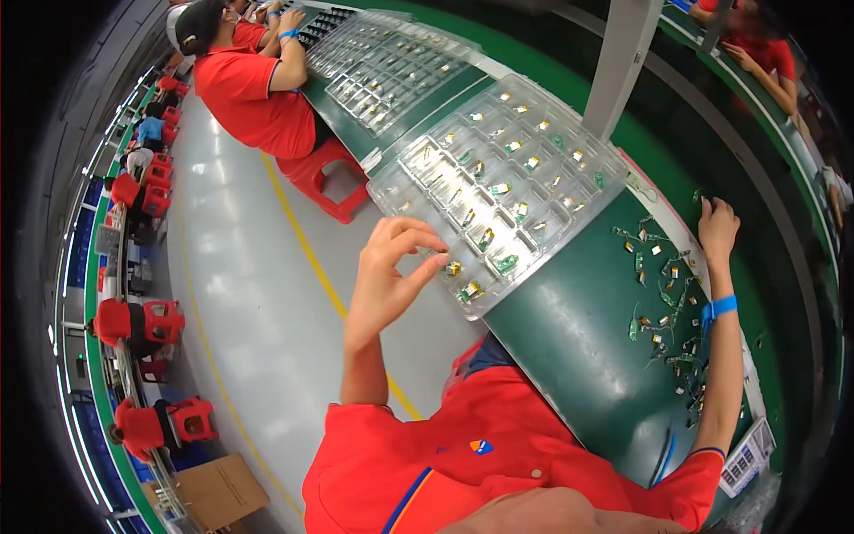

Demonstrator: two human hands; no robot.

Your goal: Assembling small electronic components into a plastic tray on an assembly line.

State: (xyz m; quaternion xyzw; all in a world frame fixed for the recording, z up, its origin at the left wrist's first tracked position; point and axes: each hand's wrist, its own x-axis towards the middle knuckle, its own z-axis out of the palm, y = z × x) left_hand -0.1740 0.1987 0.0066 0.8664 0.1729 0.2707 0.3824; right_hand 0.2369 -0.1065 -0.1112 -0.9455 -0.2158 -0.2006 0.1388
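Observation:
My left hand (391, 276) is raised at the near left edge of a clear plastic tray (559, 246). Its thumb and forefinger are pinched together over a compartment; whatever sits between them is too small to make out. Small green circuit boards with yellow-and-white parts, such as one board (507, 263), lie in the tray's compartments. My right hand (719, 230), with a blue wristband (719, 308), reaches past the table's far rail over a green belt. Its fingers are bent and somewhat apart, with a small circuit board (696, 195) just beside the fingertips.
Loose wired boards (667, 298) are scattered on the green table (560, 356) beside my right forearm. A white post (620, 67) rises behind the tray. Further trays (391, 76) lie beyond, where a co-worker in red (253, 98) sits. A printed sheet (747, 456) lies near my right elbow.

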